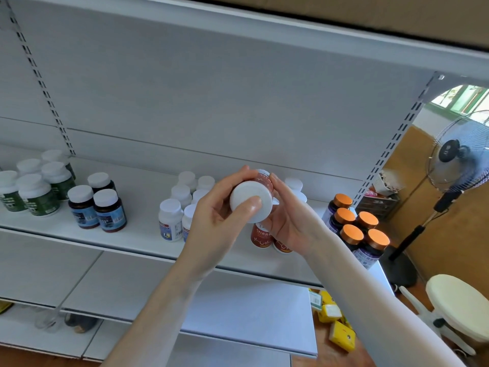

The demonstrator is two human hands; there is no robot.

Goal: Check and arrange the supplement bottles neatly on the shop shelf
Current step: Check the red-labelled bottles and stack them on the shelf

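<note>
Head view puts our two hands in front of the shelf (127, 242), both on one red bottle (266, 181) held clear of the board and tipped so its white cap (244, 193) faces us. Our left hand (219, 218) wraps the bottle from the left, thumb laid on the cap. Our right hand (291, 226) grasps it from the right, fingertips against the red label. Neither hand is free.

We judge this to be the checking step: the bottle is tipped for a look at cap and label and is not yet set in place. Two red bottles (262, 238) like it stand at the shelf's front edge just below our hands, partly hidden by them. To their left stand white bottles (172, 218) in rows, then dark bottles (98, 207) and green bottles (34, 194). To the right are orange-capped bottles (354, 229) at the shelf end.

The next move, as we see it, is to bring the bottle upright, label to the front, and set it down with the red group, in line with the front pair. That calls for one hand to let go so the other can lower it among its neighbours. The spot is hidden behind our hands, so we cannot tell how much room there is. The white and orange-capped bottles stand near, and a careless wrist could knock them.
</note>
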